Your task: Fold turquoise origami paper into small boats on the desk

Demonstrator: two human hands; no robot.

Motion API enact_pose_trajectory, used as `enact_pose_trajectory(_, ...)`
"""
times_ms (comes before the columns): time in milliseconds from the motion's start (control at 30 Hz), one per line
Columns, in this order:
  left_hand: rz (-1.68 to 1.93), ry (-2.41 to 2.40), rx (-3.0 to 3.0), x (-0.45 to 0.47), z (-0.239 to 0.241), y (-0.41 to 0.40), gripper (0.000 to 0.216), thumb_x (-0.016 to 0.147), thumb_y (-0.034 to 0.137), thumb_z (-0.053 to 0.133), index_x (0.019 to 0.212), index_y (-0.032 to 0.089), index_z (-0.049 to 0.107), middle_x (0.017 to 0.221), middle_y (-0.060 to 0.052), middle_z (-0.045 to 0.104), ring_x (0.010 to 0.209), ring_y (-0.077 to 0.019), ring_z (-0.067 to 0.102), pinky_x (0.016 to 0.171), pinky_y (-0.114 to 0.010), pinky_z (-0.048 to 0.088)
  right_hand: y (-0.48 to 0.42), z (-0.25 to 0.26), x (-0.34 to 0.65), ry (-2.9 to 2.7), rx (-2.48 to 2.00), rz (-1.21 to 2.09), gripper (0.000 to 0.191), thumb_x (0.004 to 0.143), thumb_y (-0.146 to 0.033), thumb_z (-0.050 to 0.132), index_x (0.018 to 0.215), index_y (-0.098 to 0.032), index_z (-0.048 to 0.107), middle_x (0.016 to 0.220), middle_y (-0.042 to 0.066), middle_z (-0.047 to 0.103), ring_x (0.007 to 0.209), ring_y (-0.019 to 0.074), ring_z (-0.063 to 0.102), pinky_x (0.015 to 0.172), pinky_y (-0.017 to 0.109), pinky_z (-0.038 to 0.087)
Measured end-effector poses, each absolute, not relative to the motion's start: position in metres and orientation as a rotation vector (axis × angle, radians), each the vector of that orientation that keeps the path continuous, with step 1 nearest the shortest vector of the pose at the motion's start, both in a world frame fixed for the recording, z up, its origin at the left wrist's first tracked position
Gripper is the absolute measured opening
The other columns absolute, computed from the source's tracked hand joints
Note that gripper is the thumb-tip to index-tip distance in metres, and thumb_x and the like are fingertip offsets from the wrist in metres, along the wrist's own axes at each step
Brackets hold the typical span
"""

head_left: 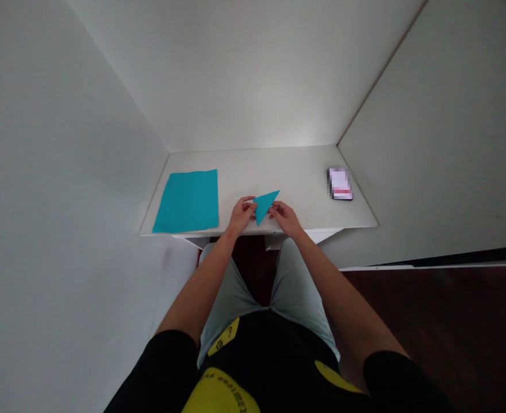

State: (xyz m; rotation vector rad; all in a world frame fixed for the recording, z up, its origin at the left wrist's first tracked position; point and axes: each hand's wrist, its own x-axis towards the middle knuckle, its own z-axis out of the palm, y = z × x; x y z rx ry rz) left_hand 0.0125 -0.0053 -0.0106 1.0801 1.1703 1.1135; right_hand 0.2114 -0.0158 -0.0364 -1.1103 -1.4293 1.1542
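Observation:
A small turquoise paper folded into a triangle (265, 204) lies near the front edge of a white table (278, 172). My left hand (241, 214) pinches its left corner with closed fingers. My right hand (283, 215) presses on its right edge, fingers curled onto the paper. The triangle points down toward me between both hands.
A flat turquoise sheet of paper (188, 201) lies at the table's left side. A phone (340, 183) rests near the right side. White walls close in the table on the left, back and right. Dark floor lies to the right below.

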Motion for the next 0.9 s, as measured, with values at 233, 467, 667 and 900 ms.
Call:
enact_pose_trajectory(233, 1.065, 1.098, 1.077, 0.014, -0.014, -0.008, 0.044, 0.085, 0.047, 0.087, 0.109, 0.017, 0.066, 0.098, -0.008, 0.077, 0.088, -0.0201, 0.075, 0.065, -0.029, 0.065, -0.015, -0.041, 0.212, -1.423, -1.182, 1.064, 0.030, 0.083, -0.051, 0.069, 0.097, -0.025, 0.065, 0.089, 0.002, 0.073, 0.082, 0.0221, 0.070, 0.083, 0.040, 0.062)
enact_pose_trajectory(467, 0.919, 1.102, 1.390, 0.013, -0.009, -0.020, 0.052, 0.080, 0.052, 0.089, 0.113, 0.016, 0.074, 0.110, -0.011, 0.079, 0.087, -0.0192, 0.074, 0.073, -0.032, 0.064, -0.022, -0.027, 0.211, -1.502, -1.361, 0.939, 0.037, 0.081, -0.032, 0.069, 0.115, -0.021, 0.077, 0.110, 0.007, 0.081, 0.099, 0.0266, 0.074, 0.096, 0.043, 0.059)
enact_pose_trajectory(667, 0.915, 1.061, 1.431, 0.010, -0.004, -0.021, 0.066, 0.070, 0.044, 0.098, 0.124, 0.016, 0.072, 0.117, -0.012, 0.079, 0.089, -0.0205, 0.075, 0.083, -0.036, 0.063, -0.021, -0.022, 0.207, -1.554, -1.296, 0.920, 0.031, 0.083, -0.030, 0.066, 0.111, -0.023, 0.079, 0.112, 0.006, 0.081, 0.102, 0.0271, 0.073, 0.102, 0.047, 0.057)
enact_pose_trajectory(900, 0.851, 0.943, 1.184, 0.002, 0.002, -0.011, 0.066, 0.077, 0.047, 0.093, 0.132, 0.018, 0.071, 0.111, -0.011, 0.081, 0.091, -0.0222, 0.076, 0.081, -0.035, 0.065, -0.019, -0.028, 0.216, -1.409, -1.087, 1.153, 0.055, 0.083, -0.051, 0.078, 0.131, -0.026, 0.072, 0.099, 0.002, 0.074, 0.082, 0.0202, 0.067, 0.076, 0.035, 0.060)
